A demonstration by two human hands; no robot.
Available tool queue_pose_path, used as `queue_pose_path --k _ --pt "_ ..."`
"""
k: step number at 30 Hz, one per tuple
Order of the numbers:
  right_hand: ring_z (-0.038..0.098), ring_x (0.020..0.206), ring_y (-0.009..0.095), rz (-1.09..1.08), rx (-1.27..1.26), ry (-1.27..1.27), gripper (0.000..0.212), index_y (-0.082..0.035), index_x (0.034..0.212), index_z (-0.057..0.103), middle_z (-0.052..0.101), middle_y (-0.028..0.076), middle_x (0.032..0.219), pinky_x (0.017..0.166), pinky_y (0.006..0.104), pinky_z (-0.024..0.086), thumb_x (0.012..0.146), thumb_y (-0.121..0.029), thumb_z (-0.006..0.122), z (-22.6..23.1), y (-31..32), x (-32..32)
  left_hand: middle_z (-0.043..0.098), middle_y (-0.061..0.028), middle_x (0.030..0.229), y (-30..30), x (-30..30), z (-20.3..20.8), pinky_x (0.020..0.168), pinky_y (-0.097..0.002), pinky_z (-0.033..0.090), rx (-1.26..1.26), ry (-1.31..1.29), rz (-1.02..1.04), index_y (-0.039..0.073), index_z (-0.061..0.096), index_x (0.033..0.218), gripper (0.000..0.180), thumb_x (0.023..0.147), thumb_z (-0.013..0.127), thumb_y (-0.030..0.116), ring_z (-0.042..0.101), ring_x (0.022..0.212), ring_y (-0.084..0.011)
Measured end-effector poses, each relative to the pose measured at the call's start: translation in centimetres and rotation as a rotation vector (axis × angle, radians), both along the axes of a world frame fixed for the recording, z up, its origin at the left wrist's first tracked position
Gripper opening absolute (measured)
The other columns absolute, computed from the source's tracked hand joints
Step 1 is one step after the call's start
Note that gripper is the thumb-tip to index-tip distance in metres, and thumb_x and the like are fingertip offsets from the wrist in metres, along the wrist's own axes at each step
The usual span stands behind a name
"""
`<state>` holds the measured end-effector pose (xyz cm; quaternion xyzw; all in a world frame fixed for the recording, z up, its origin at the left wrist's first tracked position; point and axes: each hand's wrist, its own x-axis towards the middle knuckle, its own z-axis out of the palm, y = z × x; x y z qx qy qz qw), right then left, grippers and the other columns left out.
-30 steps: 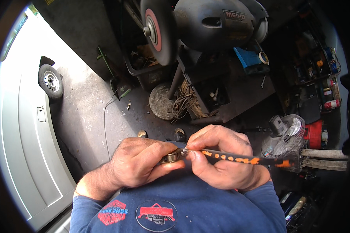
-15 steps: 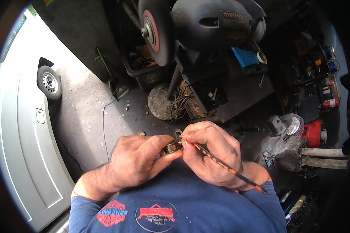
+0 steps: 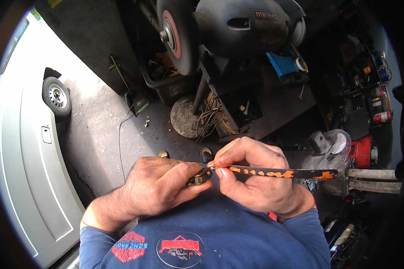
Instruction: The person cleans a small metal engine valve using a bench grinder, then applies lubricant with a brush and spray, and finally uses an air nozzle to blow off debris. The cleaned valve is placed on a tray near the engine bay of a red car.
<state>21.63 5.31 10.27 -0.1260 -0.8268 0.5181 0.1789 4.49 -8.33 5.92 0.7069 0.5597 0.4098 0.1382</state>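
Note:
In front of my chest, my left hand (image 3: 150, 186) pinches a small, dark brass-coloured metal part (image 3: 199, 177) between thumb and fingers. My right hand (image 3: 260, 193) grips a long, narrow strip (image 3: 300, 174), black with worn orange patches. The strip's inner end meets or nearly meets the metal part at my fingertips; the exact contact is too small to make out. Its free end points right, past my right wrist. My fingers cover much of the metal part.
Beyond my hands a bench grinder (image 3: 242, 27) with a large wheel (image 3: 177, 38) stands on a dark metal stand. A blue container (image 3: 283, 67) and a wrench (image 3: 301, 92) lie on it. A fan (image 3: 334, 150) is at right, a pale vehicle (image 3: 27, 148) at left.
The strip has swung from slanting down to the right to lying almost level. My right hand has turned with it, while my left hand still holds the metal part, slightly lower.

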Motion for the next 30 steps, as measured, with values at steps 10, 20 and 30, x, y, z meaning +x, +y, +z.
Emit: queue_pose_path --k 10,20,30 --pt "0.069 0.077 0.019 0.042 0.071 0.038 0.016 0.002 0.094 0.059 0.065 0.012 0.086 0.065 0.0298 0.058 0.080 0.004 0.069 -0.28 -0.20 -0.15 0.066 -0.0082 0.070 0.18 0.02 0.06 0.051 -0.0326 0.054 0.031 0.020 -0.018 0.000 0.062 0.095 0.029 0.077 0.080 0.015 0.068 0.059 -0.0222" --pt "0.068 0.077 0.018 0.003 0.037 0.076 0.019 0.002 0.096 0.061 0.064 0.011 0.085 0.067 0.0270 0.057 0.080 0.004 0.069 -0.81 -0.40 -0.49 0.066 -0.0099 0.070 0.16 -0.22 0.41 0.053 -0.0329 0.055 0.005 -0.006 0.021 0.000 0.064 0.092 0.029 0.074 0.082 0.014 0.069 0.060 -0.0248" --pt "0.071 0.081 0.025 0.091 0.121 0.130 0.018 0.003 0.091 0.061 0.067 0.016 0.086 0.071 0.0299 0.059 0.076 0.007 0.071 -0.79 -0.02 -0.71 0.064 -0.0063 0.068 0.19 -0.76 0.42 0.049 -0.0318 0.051 -0.004 -0.008 0.001 0.000 0.063 0.095 0.030 0.078 0.080 0.017 0.066 0.057 -0.0202"
